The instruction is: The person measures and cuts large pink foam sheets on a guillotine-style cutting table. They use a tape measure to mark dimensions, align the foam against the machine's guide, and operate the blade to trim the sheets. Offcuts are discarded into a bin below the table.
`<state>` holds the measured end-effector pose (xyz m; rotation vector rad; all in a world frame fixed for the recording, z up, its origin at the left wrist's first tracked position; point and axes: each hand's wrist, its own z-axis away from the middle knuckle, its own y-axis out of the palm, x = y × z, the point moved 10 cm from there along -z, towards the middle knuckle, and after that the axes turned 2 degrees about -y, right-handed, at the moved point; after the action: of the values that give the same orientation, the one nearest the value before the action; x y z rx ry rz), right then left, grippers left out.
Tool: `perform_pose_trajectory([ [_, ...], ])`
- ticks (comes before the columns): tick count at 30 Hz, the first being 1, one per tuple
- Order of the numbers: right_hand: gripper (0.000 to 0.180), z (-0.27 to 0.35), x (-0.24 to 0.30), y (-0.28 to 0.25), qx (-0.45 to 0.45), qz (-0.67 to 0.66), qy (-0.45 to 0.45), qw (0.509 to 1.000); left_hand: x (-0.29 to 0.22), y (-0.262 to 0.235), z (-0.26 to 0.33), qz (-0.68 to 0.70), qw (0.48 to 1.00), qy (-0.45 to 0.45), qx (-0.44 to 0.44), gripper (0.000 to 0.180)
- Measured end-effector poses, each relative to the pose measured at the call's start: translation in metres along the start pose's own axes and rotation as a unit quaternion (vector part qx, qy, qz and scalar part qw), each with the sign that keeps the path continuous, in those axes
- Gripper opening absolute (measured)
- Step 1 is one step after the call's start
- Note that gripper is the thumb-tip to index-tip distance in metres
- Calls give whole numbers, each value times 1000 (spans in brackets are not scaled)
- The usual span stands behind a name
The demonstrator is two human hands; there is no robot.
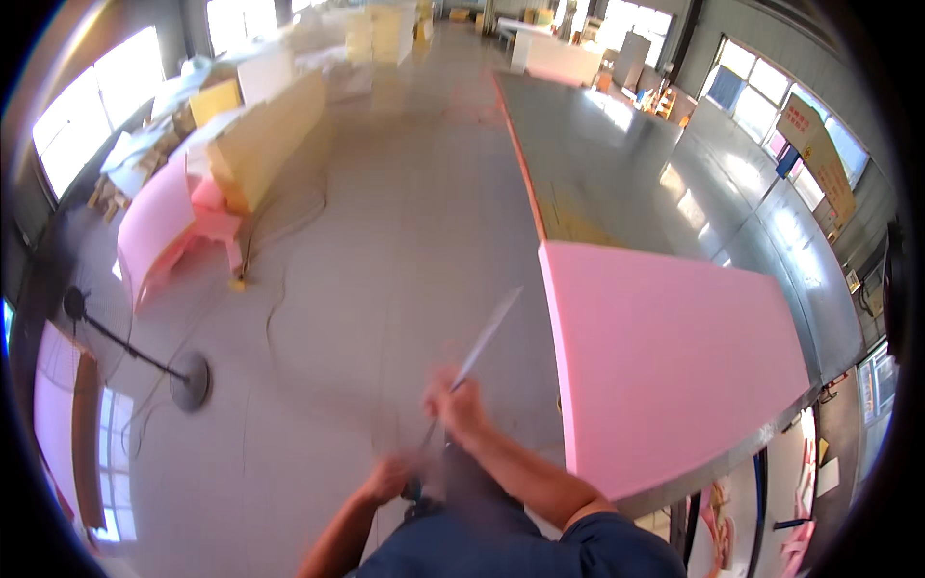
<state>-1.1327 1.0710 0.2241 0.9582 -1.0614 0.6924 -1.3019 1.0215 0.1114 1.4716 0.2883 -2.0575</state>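
Observation:
My right hand (459, 407) is closed around a long thin blade that looks like a knife (493, 328), its pale tip pointing up and away to the right. Lower and to the left, in front of my body, my left hand (390, 478) is curled and blurred; what it grips is hard to make out. A thin dark line runs between the two hands, too smeared to name. Right of my right hand a thick pink foam sheet (674, 356) lies flat on the near end of a long grey table (617, 154), apart from the blade.
A round-based stand (191, 381) and loose cables (270, 308) are on the floor to the left. Beyond them stand curved pink foam pieces (159, 226) and a large yellow foam block (270, 144). Pink scraps (718, 525) show beneath the table at lower right.

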Motion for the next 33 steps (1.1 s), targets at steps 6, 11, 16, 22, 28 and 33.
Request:
perform_pose_trajectory([
  [6,78,-113,-26,96,268,304,-143,903,-93,-131,-79,205,945,157,-202,35],
  [11,65,-218,-41,94,301,29,147,942,-189,-193,-180,123,917,194,-326,43],
  [16,55,-346,-19,69,302,61,136,941,-271,-208,-291,52,941,167,-289,45],
  [22,32,-482,-3,-41,191,320,-45,927,-301,-303,-446,129,929,143,-315,43],
  [28,27,-429,-1,-259,-44,416,138,898,-387,-543,-648,222,880,197,-370,25],
  [33,23,-290,-48,-358,-232,278,306,881,-524,-518,-869,199,928,167,-267,24],
])
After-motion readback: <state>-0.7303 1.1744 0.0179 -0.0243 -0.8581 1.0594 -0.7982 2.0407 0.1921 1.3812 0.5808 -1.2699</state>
